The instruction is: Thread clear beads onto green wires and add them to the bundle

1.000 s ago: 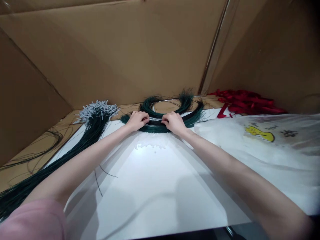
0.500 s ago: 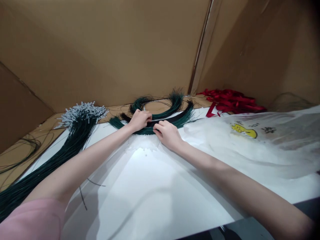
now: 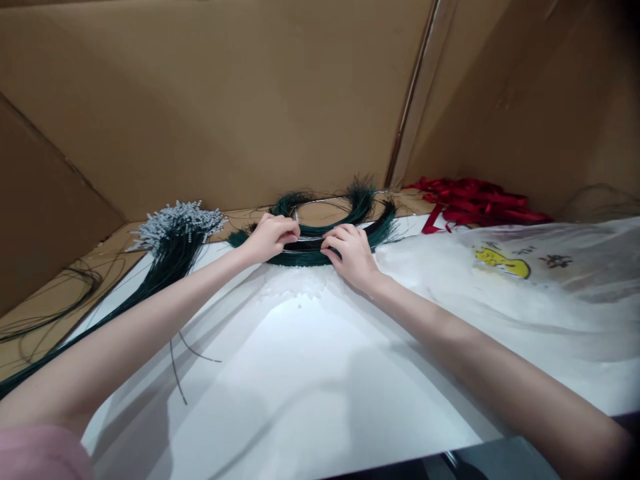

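Note:
Curved bundles of dark green wire (image 3: 300, 258) lie at the far part of the white table surface, in front of the cardboard wall. My left hand (image 3: 273, 238) is over their left part, fingers curled and thumb pressed to them. Whatever it pinches is too small to make out. Opposite it, my right hand (image 3: 351, 257) bends over the wires, its thumb and fingertips drawn together at the bundle. Any strand in those fingertips is hidden. Small white beads (image 3: 300, 283) lie scattered just in front of the wires.
To the left lies a long bundle of green stems with pale blue-grey tips (image 3: 180, 223). Red ribbon (image 3: 485, 203) is heaped at the back right. A translucent plastic bag (image 3: 550, 307) with a yellow print covers the right side. Cardboard walls (image 3: 225, 100) enclose the back.
My hands have moved apart: the left a little left, the right to the right along the wires. The view has shifted slightly.

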Demonstrator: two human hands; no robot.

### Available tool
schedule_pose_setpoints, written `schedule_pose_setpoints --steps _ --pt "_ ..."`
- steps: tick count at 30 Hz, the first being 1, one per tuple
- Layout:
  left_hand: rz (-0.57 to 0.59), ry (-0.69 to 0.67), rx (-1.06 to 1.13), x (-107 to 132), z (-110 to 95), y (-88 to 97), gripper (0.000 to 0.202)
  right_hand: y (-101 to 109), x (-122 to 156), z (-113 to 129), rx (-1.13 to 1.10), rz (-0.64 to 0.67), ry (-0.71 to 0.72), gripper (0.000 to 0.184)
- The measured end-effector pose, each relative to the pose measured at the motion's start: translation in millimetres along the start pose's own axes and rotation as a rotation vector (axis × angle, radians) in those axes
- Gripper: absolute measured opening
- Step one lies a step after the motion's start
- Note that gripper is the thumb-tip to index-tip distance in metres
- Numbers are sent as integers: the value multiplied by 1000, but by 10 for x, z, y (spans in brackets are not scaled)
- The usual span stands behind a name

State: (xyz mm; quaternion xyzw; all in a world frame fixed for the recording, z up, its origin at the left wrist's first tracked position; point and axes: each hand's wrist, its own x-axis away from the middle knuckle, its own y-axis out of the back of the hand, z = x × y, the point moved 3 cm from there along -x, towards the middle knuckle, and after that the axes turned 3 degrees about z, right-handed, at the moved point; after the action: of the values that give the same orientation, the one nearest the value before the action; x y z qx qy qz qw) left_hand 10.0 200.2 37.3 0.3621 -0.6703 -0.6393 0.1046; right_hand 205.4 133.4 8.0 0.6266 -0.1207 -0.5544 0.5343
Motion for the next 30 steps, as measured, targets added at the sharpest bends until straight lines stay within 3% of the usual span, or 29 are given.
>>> schedule_pose_setpoints --steps 5,10,13,16,20,24,27,30 --pt "83 31 153 207 -137 71 24 -46 -62 22 -54 38 75 13" --pt "154 80 252 221 -400 12 33 40 -125 125 -125 20 97 20" --pt "118 104 257 210 -475 36 33 153 -81 199 -199 -36 62 20" --pt "28 145 268 278 -483 173 37 236 67 342 -320 -67 27 25" --pt "-19 152 301 502 -562 399 39 195 194 616 -591 49 17 39" --pt "15 164 307 809 -761 555 40 201 43 752 -868 54 -118 62" --pt "74 204 325 1079 -904 642 40 373 -123 791 -1109 23 -166 64" --pt "154 235 384 1366 -1025 713 39 599 -174 803 -1542 -79 -315 53"
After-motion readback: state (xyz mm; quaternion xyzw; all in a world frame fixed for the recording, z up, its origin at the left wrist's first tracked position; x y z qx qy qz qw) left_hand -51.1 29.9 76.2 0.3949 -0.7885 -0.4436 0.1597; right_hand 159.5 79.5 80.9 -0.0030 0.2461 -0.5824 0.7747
